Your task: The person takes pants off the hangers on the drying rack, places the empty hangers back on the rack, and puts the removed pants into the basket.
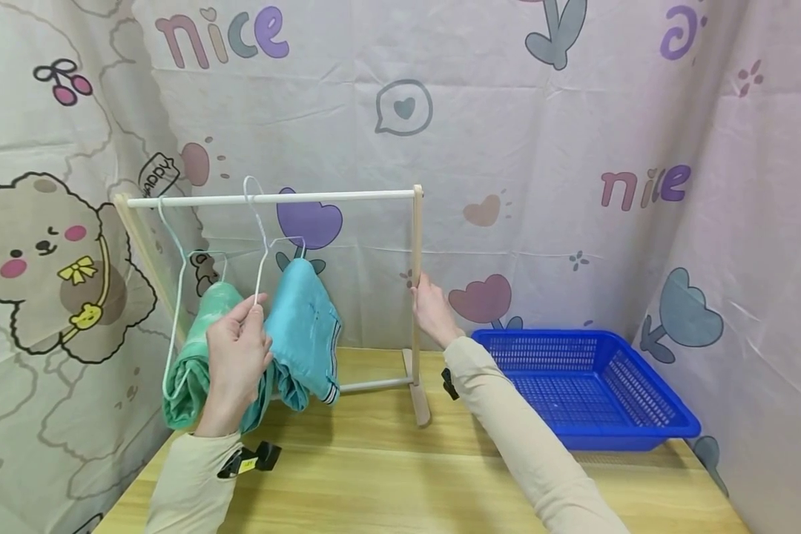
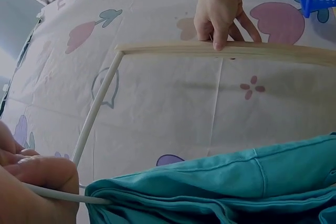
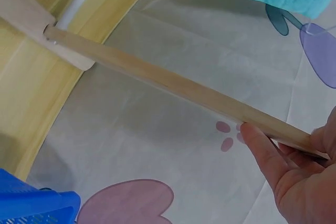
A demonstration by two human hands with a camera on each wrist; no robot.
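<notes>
A drying rack (image 1: 340,196) with a white top bar and wooden posts stands on the table. My left hand (image 1: 236,356) pinches the side of a white clothes hanger (image 1: 262,267), whose hook is over the bar. Folded teal trousers (image 1: 305,330) with a striped edge hang from this hanger. To their left, a green garment (image 1: 190,382) hangs on another hanger (image 1: 177,297), partly hidden by my left hand. My right hand (image 1: 435,310) grips the rack's right post (image 3: 168,82) between thumb and fingers; the left wrist view also shows that hand (image 2: 220,11) on the post.
A blue plastic basket (image 1: 641,430) with perforated walls sits on the right of the wooden table (image 1: 374,475). Behind and at both sides hangs a printed cloth (image 1: 507,133). The rack's right foot (image 1: 420,406) rests on the table.
</notes>
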